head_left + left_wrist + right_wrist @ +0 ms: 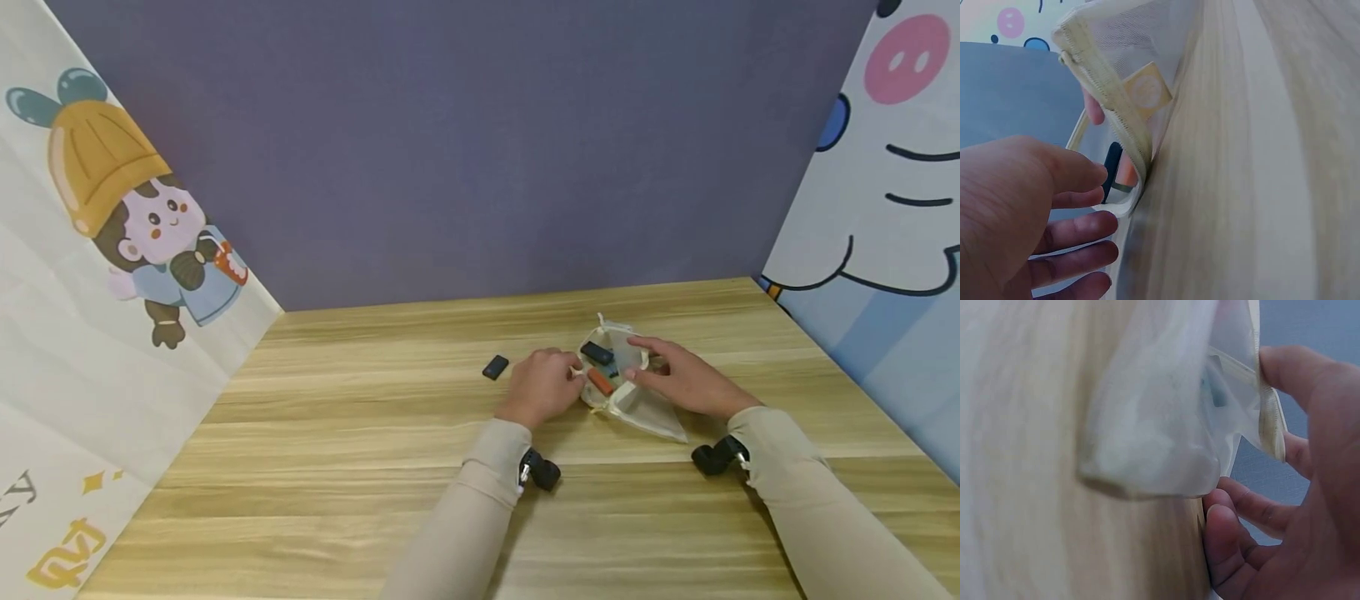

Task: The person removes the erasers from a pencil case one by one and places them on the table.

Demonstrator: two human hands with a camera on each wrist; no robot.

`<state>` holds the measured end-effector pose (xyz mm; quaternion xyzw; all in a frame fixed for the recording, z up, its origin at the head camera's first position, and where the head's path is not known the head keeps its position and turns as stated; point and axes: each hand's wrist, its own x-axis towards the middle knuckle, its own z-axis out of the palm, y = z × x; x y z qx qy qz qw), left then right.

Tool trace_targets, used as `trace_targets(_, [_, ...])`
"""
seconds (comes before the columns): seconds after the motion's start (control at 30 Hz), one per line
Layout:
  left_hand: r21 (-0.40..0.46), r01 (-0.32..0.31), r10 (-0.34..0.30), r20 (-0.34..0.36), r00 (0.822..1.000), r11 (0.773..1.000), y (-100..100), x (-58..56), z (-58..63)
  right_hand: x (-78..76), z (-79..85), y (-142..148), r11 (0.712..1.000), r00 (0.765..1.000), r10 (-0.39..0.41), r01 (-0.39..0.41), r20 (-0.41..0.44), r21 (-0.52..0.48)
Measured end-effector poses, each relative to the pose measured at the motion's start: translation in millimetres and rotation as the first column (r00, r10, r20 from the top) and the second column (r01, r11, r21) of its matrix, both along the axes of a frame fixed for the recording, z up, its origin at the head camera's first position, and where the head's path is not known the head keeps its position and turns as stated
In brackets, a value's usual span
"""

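A pale mesh zip pouch [651, 412] lies on the table with its mouth spread wide. My left hand [540, 387] pinches the near-left end of its zipped edge between thumb and forefinger. On the other side, my right hand [692, 379] holds the zipped rim between thumb and fingers, raising that wall of mesh. Inside the mouth show a dark oblong piece [597, 353] and an orange-red block [600, 382]. Through the mesh in the left wrist view, a tan square piece [1147, 90] with a round mark shows.
A small black rectangular piece [495, 367] lies on the wooden table [337, 433], left of my left hand. A grey-blue panel [480, 150] stands along the back edge. Printed cloths with cartoon figures [161, 208] hang at both sides.
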<state>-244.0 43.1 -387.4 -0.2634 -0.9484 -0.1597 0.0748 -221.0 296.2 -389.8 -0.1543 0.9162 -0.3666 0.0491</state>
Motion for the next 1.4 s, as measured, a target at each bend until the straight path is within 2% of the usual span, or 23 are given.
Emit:
trace_targets(0.2, [0.014,0.003,-0.003,0.018,1.0,1.0,8,-1.3,0.5,0.5,0.4,0,1.0,1.0,0.002,-0.002,0.001,-0.005])
trace_targets(0.63, [-0.037,-0.006,0.007,0.02,1.0,0.999,19,-4.3,1.9,0.5,2.2,-2,1.0,1.0,0.005,-0.005,-0.003,-0.007])
trace_targets(0.93, [-0.05,0.019,-0.02,-0.024,1.0,0.999,22,-10.0,3.7,0.9,1.5,-1,1.0,1.0,-0.002,0.002,-0.01,-0.004])
trace_targets(1.4, [-0.14,0.023,-0.04,-0.119,0.992,0.99,32,-13.5,6.2,1.2,1.8,-2,1.0,1.0,0.011,-0.011,-0.028,-0.004])
